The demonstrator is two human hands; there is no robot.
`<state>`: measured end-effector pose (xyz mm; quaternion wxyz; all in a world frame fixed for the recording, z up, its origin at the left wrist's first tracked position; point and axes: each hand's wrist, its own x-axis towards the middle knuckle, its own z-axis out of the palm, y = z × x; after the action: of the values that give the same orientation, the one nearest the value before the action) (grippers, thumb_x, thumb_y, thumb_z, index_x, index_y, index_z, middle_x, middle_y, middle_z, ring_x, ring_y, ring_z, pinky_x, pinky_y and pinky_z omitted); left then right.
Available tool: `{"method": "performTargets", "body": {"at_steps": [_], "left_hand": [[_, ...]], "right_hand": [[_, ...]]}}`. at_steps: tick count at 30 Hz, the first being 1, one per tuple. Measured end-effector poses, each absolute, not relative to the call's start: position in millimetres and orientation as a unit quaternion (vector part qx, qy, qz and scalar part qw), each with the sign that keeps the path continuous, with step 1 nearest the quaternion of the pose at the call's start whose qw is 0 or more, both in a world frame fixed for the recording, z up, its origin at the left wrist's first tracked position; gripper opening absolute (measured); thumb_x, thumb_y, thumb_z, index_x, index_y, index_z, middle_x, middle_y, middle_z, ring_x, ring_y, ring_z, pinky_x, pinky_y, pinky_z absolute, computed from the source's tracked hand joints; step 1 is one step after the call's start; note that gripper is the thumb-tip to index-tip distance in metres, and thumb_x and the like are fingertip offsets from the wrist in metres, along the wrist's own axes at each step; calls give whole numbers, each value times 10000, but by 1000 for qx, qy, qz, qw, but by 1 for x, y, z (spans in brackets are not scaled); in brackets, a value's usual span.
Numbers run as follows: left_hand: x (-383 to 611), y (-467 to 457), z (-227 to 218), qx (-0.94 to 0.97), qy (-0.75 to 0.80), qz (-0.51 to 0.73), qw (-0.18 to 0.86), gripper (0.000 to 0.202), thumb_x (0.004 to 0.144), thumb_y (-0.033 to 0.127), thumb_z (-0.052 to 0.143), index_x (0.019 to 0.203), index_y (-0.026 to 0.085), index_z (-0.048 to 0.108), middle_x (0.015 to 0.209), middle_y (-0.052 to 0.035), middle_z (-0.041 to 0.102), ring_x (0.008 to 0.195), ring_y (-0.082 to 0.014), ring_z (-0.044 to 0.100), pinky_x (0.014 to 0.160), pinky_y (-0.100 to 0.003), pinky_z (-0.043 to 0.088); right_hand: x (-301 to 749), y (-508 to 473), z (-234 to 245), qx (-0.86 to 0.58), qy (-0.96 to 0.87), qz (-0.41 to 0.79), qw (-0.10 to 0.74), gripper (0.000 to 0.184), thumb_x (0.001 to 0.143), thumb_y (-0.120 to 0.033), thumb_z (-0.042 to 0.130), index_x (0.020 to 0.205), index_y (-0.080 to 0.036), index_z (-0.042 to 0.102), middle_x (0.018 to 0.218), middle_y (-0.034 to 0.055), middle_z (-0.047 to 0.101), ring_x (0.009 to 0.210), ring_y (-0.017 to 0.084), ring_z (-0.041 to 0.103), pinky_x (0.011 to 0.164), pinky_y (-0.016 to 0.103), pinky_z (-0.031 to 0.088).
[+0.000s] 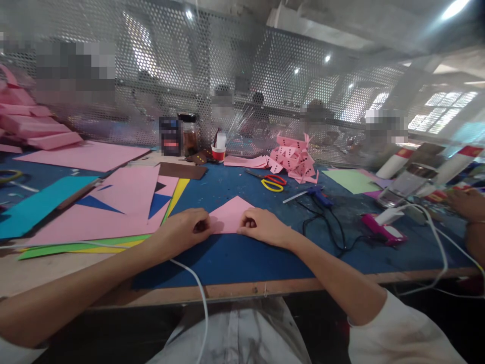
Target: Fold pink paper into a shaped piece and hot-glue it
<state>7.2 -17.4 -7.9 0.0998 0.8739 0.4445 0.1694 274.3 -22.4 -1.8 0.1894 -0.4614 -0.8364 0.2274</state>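
A small sheet of pink paper lies on the blue table covering in front of me, its pointed corner facing away and a straight edge towards me. Its triangular outline looks like a fold, though I cannot tell how many layers there are. At its left end my left hand pinches the paper with curled fingers. My right hand is closed the same way on the right end. Both hands rest low at the table, and their fingertips are partly hidden.
Left are cut pink sheets and a teal strip. Beyond my hands lie scissors, pink folded pieces and a paper cup. A blue glue gun, a pink power strip and another person's hand are right.
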Motion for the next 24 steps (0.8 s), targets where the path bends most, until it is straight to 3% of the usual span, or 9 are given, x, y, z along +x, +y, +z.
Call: {"method": "performTargets", "body": {"at_steps": [7,11,15,24], "left_hand": [[9,-23,-7,885,402,204,112,116,928,307,543,964,227,619,914,-19,649,824,-190,591,729,-292,447],[12,-28,-4,925,318,197,68,269,981,169,454,1098,264,676,1052,-38,656,991,-208,582,877,-337,426],[13,-29,-7,946,280,162,22,400,983,106,431,1214,332,667,1102,-30,662,1023,-209,583,878,-346,409],[17,-25,-12,956,266,118,-42,487,975,75,403,1329,352,593,1061,-63,596,940,-219,541,845,-362,429]], "right_hand": [[273,-23,-2,-464,-839,213,188,109,847,-298,719,849,-192,696,858,5,682,744,124,585,653,237,381],[270,-24,-2,-479,-836,193,185,111,835,-306,716,839,-198,691,823,-5,684,712,118,574,632,242,356],[266,-24,-3,-490,-836,168,182,82,827,-282,693,811,-203,683,808,-8,686,699,119,568,628,249,342],[256,-28,-4,-523,-826,121,174,120,812,-285,691,744,-202,637,805,-9,692,703,131,557,629,266,309]]}}
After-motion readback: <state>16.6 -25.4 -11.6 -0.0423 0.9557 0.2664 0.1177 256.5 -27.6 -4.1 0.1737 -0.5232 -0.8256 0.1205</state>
